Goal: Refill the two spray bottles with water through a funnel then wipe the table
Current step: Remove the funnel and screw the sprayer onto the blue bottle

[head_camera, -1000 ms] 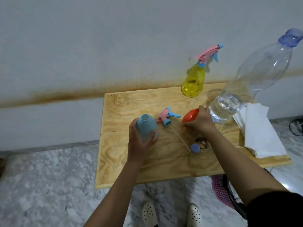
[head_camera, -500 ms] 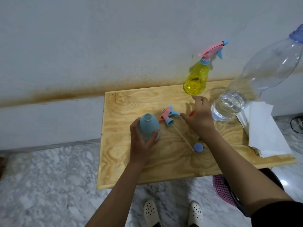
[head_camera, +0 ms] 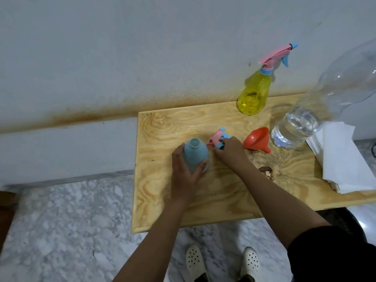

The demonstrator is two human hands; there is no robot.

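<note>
My left hand point(head_camera: 184, 174) grips an open blue spray bottle point(head_camera: 195, 154) standing upright on the wooden table point(head_camera: 223, 192). Just right of it, my right hand point(head_camera: 228, 152) closes on the pink and blue spray head point(head_camera: 217, 138) that lies on the table. An orange funnel point(head_camera: 256, 139) lies on its side to the right, free of my hand. A yellow spray bottle point(head_camera: 253, 94) with its pink head on stands at the back by the wall. A large clear water bottle point(head_camera: 305, 119), partly filled, stands at the right.
A stack of white paper towels point(head_camera: 343, 159) lies at the table's right edge. A dark knot hole point(head_camera: 266, 171) marks the wood near my right forearm. The wall runs close behind the table. My white shoes point(head_camera: 221, 261) stand on marble floor below.
My right hand let go of the orange funnel, which now lies near the water bottle, and moved left onto the spray head. My left hand kept hold of the blue bottle.
</note>
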